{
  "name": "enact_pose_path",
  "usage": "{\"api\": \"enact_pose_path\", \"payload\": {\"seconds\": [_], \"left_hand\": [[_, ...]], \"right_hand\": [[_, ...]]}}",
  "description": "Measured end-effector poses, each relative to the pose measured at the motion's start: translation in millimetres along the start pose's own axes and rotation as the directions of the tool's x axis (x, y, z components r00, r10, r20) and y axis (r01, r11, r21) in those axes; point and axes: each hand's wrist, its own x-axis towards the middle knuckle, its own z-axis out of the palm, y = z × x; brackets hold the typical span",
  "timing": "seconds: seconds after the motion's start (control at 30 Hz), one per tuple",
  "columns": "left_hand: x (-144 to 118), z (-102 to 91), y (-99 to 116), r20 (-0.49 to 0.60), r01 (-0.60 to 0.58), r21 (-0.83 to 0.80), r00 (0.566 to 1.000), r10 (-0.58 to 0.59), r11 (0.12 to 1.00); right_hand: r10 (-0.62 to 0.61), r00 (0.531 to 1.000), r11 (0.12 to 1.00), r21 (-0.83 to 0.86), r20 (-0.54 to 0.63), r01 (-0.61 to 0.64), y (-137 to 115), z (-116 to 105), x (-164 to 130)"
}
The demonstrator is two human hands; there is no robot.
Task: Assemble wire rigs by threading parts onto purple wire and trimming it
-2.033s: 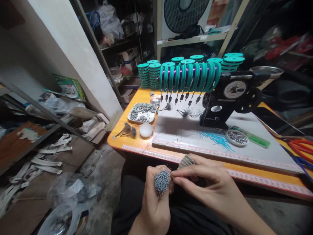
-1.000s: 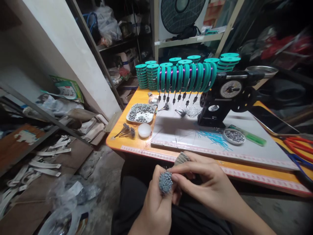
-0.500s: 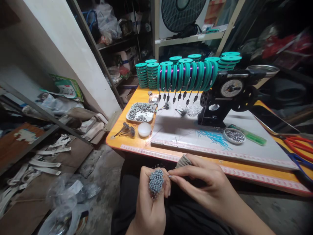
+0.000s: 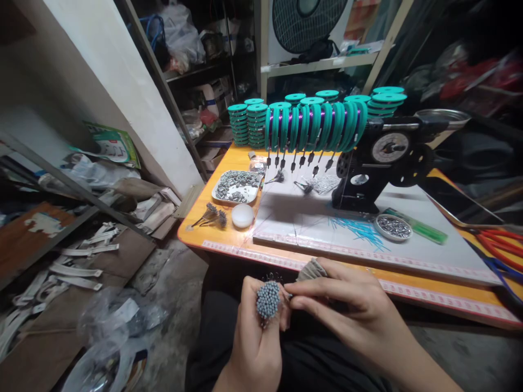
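Note:
In the lower middle of the head view, my left hand (image 4: 255, 348) is closed around a bundle of thin wires with rounded grey tips (image 4: 268, 300), the tips pointing toward me. My right hand (image 4: 353, 299) is beside it, thumb and forefinger pinched against the left fingers. A small grey piece shows partly between those fingertips, mostly hidden. Behind the right forefinger sits a ribbed grey, cloth-like thing (image 4: 311, 270); how it is held is hidden. Both hands are over my lap, in front of the table edge.
Ahead on the orange table (image 4: 196, 228) are a white tray of small grey pieces (image 4: 235, 186), a white cup (image 4: 242, 216), wire bundles (image 4: 212, 216), a black machine with green spools (image 4: 355, 185), blue strips (image 4: 357, 231), a round dish (image 4: 393, 227) and red-handled pliers (image 4: 498, 242).
Both hands have shifted slightly right together, with the bundle still in the left. The right fingertips now cover more of the small grey piece.

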Motion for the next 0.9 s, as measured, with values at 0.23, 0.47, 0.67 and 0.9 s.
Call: {"api": "enact_pose_path", "payload": {"seconds": [0.23,0.47,0.67,0.9], "left_hand": [[4.1,6.5,0.4,-0.065,-0.012,-0.091,0.998,0.007,0.996],[21.7,-15.6,13.3,-0.303,-0.16,-0.008,0.941,0.15,0.987],[12.0,-5.8,9.9,0.032,0.083,-0.151,0.996,-0.079,0.985],[6.6,7.4,7.8,0.175,0.184,-0.349,0.976,-0.129,0.919]], "right_hand": [[-0.009,1.0,1.0,-0.03,0.014,0.009,-2.8,4.5,2.1],[-0.074,0.996,0.97,-0.238,-0.057,0.059,-2.9,-6.8,3.2],[-0.003,0.999,0.989,-0.146,-0.035,-0.002,-5.6,-1.9,5.9],[0.171,0.985,0.937,0.311,-0.002,-0.162,-4.7,11.1,7.5]]}}
